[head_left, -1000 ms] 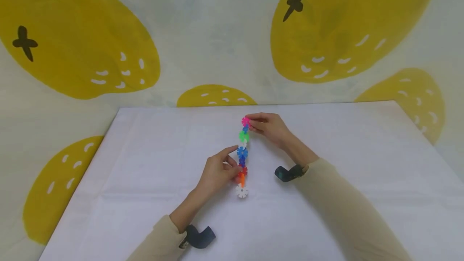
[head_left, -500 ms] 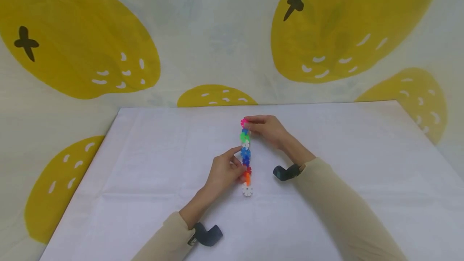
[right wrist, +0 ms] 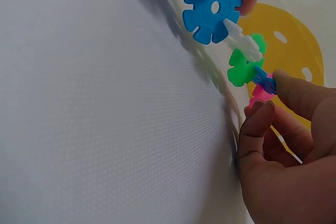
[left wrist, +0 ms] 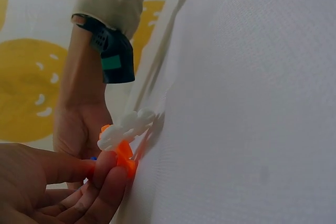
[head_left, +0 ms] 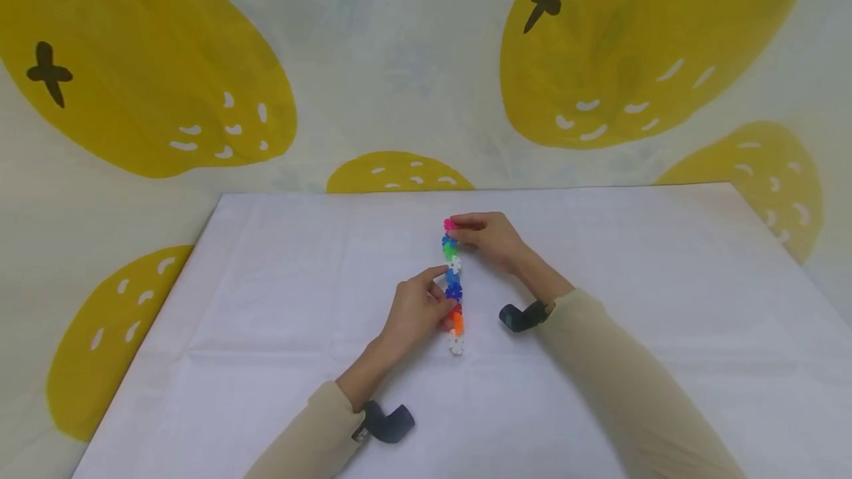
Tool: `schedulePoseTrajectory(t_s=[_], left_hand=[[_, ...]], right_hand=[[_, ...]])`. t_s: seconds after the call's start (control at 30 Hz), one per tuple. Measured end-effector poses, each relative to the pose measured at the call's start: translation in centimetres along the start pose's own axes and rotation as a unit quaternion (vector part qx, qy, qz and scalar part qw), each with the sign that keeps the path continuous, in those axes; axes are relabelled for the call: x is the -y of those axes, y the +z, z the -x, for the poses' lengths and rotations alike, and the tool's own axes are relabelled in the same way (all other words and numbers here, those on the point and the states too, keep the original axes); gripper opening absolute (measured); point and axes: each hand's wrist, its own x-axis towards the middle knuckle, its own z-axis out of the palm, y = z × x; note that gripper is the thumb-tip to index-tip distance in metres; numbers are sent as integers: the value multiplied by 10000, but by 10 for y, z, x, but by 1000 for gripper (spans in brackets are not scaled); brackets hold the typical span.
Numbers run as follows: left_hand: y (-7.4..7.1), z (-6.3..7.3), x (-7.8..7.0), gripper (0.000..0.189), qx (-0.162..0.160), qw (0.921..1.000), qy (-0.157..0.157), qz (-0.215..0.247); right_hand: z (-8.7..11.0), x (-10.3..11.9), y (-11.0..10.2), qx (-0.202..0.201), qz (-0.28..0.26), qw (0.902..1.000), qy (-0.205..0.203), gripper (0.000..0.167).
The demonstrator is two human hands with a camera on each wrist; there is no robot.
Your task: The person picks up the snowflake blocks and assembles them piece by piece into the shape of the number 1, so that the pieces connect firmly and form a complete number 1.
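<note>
A chain of interlocking snowflake discs (head_left: pixel 454 265) in several colours runs away from me over the white table. My right hand (head_left: pixel 491 240) pinches its far end between thumb and fingers, at the pink disc (right wrist: pixel 261 96) and the small blue one beside it. Nearer me, my left hand (head_left: pixel 416 309) grips the chain around the red disc, which its fingers mostly hide. An orange disc (left wrist: pixel 124 155) and a white end disc (head_left: pixel 455 343) stick out on the near side of that hand. Between the hands show a green disc (right wrist: pixel 240 71), a white one and a light blue disc (right wrist: pixel 200 18).
White cloth covers the table (head_left: pixel 286 301). Behind it hangs a pale backdrop (head_left: pixel 399 58) with large yellow shapes. A dark curved wrist mount (head_left: pixel 389 423) juts from the left sleeve, and a similar mount (head_left: pixel 522 316) from the right.
The chain has turned about its length, so several discs show different faces. My left hand has shifted right and slightly away from me, with the near end following. Both hands keep their hold.
</note>
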Motion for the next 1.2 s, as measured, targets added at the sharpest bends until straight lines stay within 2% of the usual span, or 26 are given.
schedulePoseTrajectory(t_s=[0.4,0.8,1.2], left_hand=[[0,-3,2,53,175,9992,0,347],[0,-2,4,53,242,9985,-8,496],[0,-4,6,54,262,9983,-23,520]], right_hand=[[4,1,-2,-195,755,9968,-202,38],[-2,-8,-3,-306,865,9955,-244,35],[1,-4,-4,-210,991,9947,-168,37]])
